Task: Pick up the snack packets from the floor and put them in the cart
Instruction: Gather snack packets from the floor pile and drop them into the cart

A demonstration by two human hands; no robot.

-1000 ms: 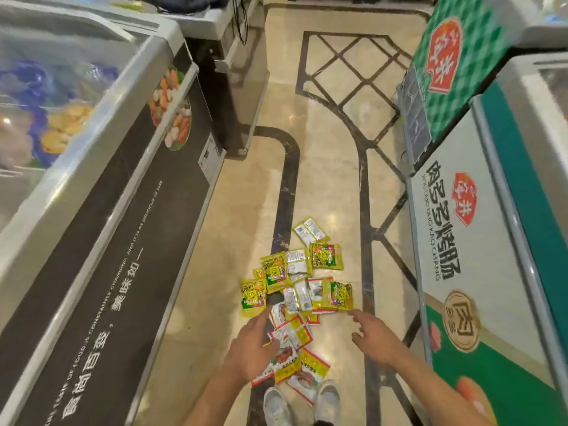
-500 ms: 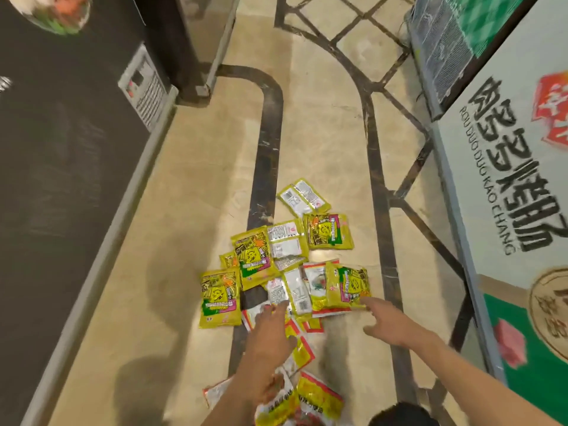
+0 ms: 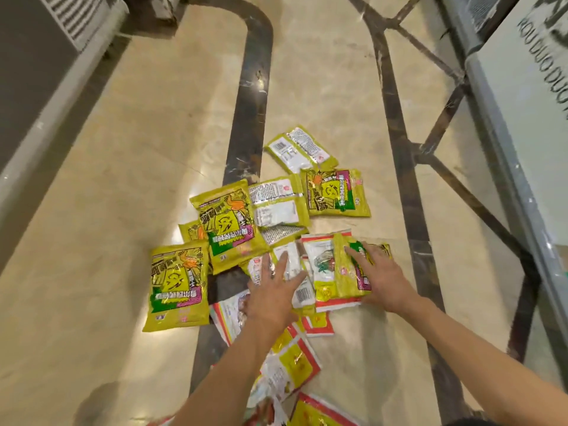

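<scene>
Head view. I see the snack packets (image 3: 229, 224) heaped in the middle of the floor (image 3: 101, 210), overlapping a dark inlay stripe (image 3: 246, 118). My left hand (image 3: 272, 290) lies flat, fingers spread, on white-backed packets at the heap's centre. My right hand (image 3: 381, 278) lies flat, fingers spread, on a yellow packet (image 3: 345, 281) at its right side.

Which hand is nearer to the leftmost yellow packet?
Left. The left hand lies just right of the leftmost yellow packet; the right hand rests on another packet farther right.
</scene>
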